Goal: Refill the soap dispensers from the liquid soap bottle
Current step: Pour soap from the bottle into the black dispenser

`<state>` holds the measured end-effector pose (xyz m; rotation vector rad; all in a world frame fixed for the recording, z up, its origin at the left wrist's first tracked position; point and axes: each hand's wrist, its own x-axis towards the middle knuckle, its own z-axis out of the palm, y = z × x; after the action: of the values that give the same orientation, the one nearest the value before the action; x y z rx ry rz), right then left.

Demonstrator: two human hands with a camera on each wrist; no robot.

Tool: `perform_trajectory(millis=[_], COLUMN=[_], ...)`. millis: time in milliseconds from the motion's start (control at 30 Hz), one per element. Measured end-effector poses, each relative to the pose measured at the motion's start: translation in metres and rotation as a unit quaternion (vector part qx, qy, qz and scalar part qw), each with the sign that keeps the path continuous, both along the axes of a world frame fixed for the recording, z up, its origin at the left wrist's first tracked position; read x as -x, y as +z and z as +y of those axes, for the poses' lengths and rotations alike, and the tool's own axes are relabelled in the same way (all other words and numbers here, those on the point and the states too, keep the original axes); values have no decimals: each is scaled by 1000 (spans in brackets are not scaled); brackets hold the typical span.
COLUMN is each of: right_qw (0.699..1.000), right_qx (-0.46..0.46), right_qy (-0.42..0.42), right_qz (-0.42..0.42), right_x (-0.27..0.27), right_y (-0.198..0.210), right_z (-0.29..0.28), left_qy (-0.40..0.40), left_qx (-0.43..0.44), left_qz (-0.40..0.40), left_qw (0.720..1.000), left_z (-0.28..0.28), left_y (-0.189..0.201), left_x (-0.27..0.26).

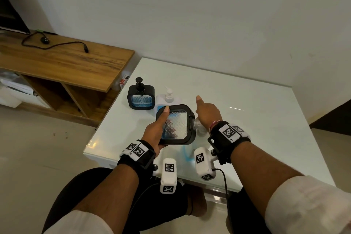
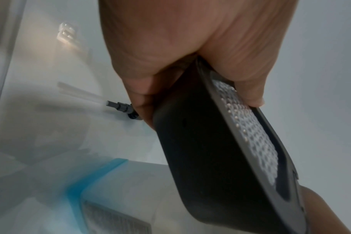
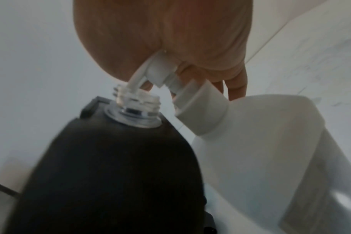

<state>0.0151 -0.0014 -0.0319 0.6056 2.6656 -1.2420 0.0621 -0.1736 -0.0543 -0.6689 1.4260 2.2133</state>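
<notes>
- Two black soap dispensers showed in the head view: one (image 1: pixel 141 97) standing left of centre on the white counter (image 1: pixel 247 112), pump on, and another (image 1: pixel 175 124) tipped sideways at centre.
- The left hand (image 1: pixel 154 131) had its fingers clamped on the tipped one.
- One white soap bottle (image 3: pixel 270 142) appeared in the right wrist view; the right hand (image 3: pixel 170 39) pressed its pump, whose spout met the dispenser's open clear neck, hidden in the head view.

colours on the white table

the table (image 1: pixel 247 119) is shiny white. the soap holder (image 1: pixel 175 125) in the middle of the head view is black, with a see-through window in a bumpy diamond pattern. the other soap holder (image 1: pixel 141 99), up and left of it, is black with blue inside. the soap bottle (image 1: pixel 168 97) is white. the shelf (image 1: pixel 66 59) at left is brown wood. the wrist bands (image 1: pixel 226 138) are black with black-and-white square tags.
</notes>
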Motion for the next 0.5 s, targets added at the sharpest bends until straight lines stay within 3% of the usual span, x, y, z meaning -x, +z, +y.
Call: perform_trajectory(millis=[100,267,500], right_qw=[999,1000,1000], right_qx=[33,-4,6], right_qy=[-4,1,6], right_qz=[19,-11,24], right_x=[-2,-3,-3], right_y=[5,2,4], right_z=[-2,-2,-2], left_qy=[-4,-3,-2], left_qx=[-9,-1,-4], left_qz=[0,1,-2], left_qw=[1000,1000,1000], left_z=[-1,1,0], left_y=[1,1,4], left_x=[-1,3,0])
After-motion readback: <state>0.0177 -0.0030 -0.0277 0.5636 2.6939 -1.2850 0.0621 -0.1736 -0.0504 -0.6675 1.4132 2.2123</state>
